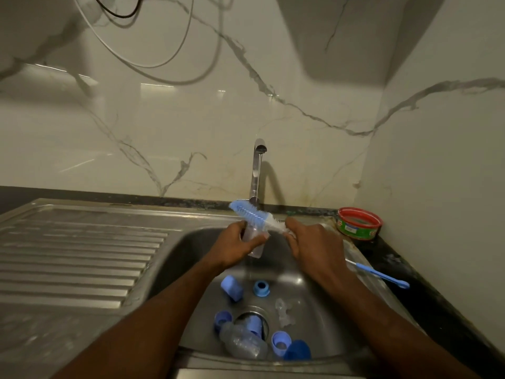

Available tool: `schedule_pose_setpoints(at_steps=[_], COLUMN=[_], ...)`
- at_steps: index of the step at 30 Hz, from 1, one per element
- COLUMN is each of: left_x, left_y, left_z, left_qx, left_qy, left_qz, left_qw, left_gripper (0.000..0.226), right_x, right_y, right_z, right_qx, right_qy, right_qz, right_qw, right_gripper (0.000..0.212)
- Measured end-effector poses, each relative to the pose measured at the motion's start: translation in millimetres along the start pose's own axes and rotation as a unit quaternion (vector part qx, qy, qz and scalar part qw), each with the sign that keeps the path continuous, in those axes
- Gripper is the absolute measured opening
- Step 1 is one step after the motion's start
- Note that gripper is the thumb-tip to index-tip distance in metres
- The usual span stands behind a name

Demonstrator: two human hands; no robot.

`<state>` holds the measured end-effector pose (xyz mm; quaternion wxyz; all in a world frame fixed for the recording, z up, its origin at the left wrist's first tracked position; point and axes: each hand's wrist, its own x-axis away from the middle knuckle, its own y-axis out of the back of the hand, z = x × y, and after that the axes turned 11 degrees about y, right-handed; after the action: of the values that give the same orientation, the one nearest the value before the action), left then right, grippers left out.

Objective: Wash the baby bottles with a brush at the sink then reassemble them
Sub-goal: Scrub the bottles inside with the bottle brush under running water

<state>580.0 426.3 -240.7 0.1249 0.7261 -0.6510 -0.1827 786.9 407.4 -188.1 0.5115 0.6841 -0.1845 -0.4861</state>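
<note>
A steel sink [314, 272] with a ribbed drainboard [82, 255] sits below a white marble-veined wall, and a thin stream of water runs from the faucet [257, 170]. Over the basin, the left hand [235, 247] curls its fingers and thumb around a clear baby bottle [255, 242], held mouth-up. The right hand [311, 242] pinches the handle of a blue-and-white bottle brush [254, 213], whose bristle head lies just above the bottle's mouth and angles up to the left. Below the hands, on the basin floor, lie a second clear bottle [243, 344], several blue caps and collar rings [261, 288], and clear nipples [284, 313]. On the dark counter to the right rest a thin blue nipple brush [382, 274] and a red-and-green tub [359, 224]; its label is too blurred to read.
</note>
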Motion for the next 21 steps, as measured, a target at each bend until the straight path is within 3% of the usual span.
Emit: schedule_pose_setpoints(at_steps=[4,12,17,21], left_x=[-3,-12,-8,-5], left_y=[-11,-4,-14,-14], left_z=[-1,13,11,2], left_qx=[-0.027,0.014,-0.16,-0.114], left_qy=[-0.031,0.004,-0.07,-0.083], left_qz=[-0.023,-0.085,-0.036,-0.027], left_qw=[0.999,0.996,0.984,0.99], left_gripper=[0.058,0.069,0.071,0.068], right_x=[-7,2,-5,-9], right_y=[0,0,-1,1], right_z=[21,2,16,19], right_qx=[0.01,0.016,0.006,0.009], right_qy=[0.021,-0.011,-0.019,-0.023], right_qz=[0.013,0.018,0.031,0.021], right_qw=[1.0,1.0,0.999,0.999], right_gripper=[0.022,0.027,0.03,0.034])
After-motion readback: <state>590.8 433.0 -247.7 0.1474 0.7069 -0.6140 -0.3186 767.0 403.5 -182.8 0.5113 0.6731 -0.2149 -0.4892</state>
